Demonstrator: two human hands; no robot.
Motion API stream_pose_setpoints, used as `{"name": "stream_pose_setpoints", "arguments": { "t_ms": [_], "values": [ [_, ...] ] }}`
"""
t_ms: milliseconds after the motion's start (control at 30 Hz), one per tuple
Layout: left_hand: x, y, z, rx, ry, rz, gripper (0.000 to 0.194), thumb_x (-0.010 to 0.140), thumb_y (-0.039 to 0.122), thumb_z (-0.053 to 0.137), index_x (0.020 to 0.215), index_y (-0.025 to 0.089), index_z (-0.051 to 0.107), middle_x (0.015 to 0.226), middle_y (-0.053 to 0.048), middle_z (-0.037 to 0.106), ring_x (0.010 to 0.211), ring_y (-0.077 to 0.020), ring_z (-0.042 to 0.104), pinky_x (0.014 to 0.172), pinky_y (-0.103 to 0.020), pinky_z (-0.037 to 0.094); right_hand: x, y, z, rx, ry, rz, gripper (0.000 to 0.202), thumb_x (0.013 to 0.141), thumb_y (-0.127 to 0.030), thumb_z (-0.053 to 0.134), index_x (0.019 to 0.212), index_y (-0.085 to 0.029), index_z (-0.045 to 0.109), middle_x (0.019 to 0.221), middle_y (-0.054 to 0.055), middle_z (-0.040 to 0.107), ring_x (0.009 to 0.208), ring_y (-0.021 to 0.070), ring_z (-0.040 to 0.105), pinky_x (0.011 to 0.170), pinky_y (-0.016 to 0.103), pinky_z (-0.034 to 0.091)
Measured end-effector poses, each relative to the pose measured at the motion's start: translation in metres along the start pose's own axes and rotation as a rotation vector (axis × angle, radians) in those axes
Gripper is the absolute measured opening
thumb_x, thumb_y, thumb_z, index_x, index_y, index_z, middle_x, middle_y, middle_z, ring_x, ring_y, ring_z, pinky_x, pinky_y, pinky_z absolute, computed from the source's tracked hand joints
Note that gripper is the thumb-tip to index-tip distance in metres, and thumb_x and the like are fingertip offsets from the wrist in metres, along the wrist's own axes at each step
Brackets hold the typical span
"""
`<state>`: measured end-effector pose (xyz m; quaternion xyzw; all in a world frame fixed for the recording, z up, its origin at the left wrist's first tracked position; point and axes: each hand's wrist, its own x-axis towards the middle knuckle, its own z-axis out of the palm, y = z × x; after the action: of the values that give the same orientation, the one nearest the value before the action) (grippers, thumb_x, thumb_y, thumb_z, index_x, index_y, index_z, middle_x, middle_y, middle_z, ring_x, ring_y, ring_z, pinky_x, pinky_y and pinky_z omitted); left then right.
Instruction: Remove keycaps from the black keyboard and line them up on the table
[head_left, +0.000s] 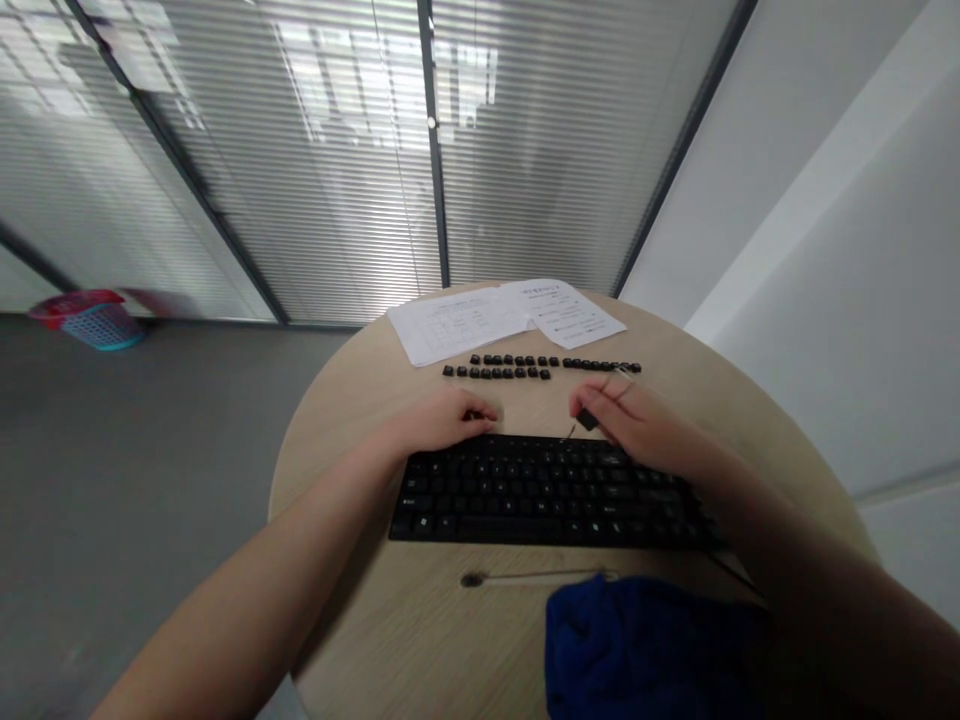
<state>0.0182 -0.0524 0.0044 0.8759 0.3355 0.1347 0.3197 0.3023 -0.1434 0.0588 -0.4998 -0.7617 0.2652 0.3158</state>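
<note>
Light (337, 80) glowed through blinds (307, 220) beyond the round desk (352, 400). A pale wall (847, 260) rose at right; a basket (103, 325) stood on the grey floor (187, 450) at left.

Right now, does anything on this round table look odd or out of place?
Yes: loose black keycaps sit in two rows beyond the computer keyboard, odd because they normally belong on it. Nothing looks spilled.

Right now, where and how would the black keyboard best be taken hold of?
Probably by its two short ends, approached from left and right: the keyboard lies flat, long and low, with keys over most of its top. The left end is mostly in view; the right forearm partly covers the other end.
</note>
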Motion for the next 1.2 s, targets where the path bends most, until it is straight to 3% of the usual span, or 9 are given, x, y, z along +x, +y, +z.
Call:
{"name": "stream_pose_setpoints", "arguments": {
  "t_ms": [167,333,400,600,967,1200],
  "values": [
    [-0.001,0.004,-0.001,0.06,-0.042,-0.008,0.029,0.091,0.038,0.057,0.104,0.023,0.078,0.1,-0.005,0.079,0.087,-0.021,0.068,0.082,-0.033,0.048,0.0,-0.003,0.009,0.091,-0.249,0.033,0.015,0.095,-0.033,0.056,0.085,-0.024,0.063,0.062,-0.003,0.061,0.051,0.0131,0.055,0.052,0.028,0.043],
    [-0.001,0.004,-0.004,0.068,-0.049,-0.009,0.032,0.092,0.038,0.058,0.112,0.022,0.076,0.109,-0.006,0.078,0.093,-0.02,0.069,0.086,-0.033,0.049,-0.002,-0.007,0.0,0.11,-0.368,0.204,0.013,0.097,-0.032,0.053,0.098,-0.021,0.06,0.073,-0.002,0.065,0.047,0.0087,0.05,0.044,0.024,0.038],
    [-0.001,0.005,-0.004,0.08,-0.062,-0.016,0.035,0.092,0.039,0.057,0.115,0.02,0.074,0.11,-0.007,0.078,0.094,-0.0207,0.069,0.086,-0.034,0.05,-0.002,-0.008,-0.001,0.071,-0.37,0.241,0.015,0.098,-0.033,0.051,0.098,-0.02,0.059,0.073,-0.002,0.064,0.045,0.0076,0.047,0.046,0.024,0.037],
    [-0.002,0.004,-0.004,0.058,-0.055,-0.013,0.034,0.091,0.039,0.058,0.115,0.02,0.075,0.11,-0.008,0.077,0.095,-0.0216,0.069,0.088,-0.036,0.05,0.0,-0.005,0.005,0.026,-0.39,0.167,0.017,0.099,-0.034,0.051,0.095,-0.02,0.06,0.071,-0.003,0.065,0.048,0.0083,0.05,0.055,0.026,0.039],
    [-0.002,0.007,-0.004,0.096,-0.073,0.01,0.034,0.091,0.038,0.059,0.114,0.017,0.073,0.092,-0.005,0.076,0.078,-0.0171,0.065,0.074,-0.031,0.048,0.002,0.007,0.014,-0.01,-0.318,0.139,0.02,0.1,-0.036,0.049,0.093,-0.021,0.06,0.076,0.0,0.069,0.064,0.0129,0.062,0.066,0.027,0.047],
    [-0.002,0.011,-0.004,0.05,-0.117,-0.011,0.038,0.088,0.037,0.061,0.118,0.015,0.072,0.091,-0.005,0.075,0.076,-0.0167,0.065,0.071,-0.029,0.047,0.005,0.007,0.014,0.058,-0.343,0.221,0.023,0.102,-0.039,0.046,0.093,-0.021,0.058,0.072,-0.001,0.066,0.05,0.009,0.052,0.053,0.024,0.042]
  ]
}}
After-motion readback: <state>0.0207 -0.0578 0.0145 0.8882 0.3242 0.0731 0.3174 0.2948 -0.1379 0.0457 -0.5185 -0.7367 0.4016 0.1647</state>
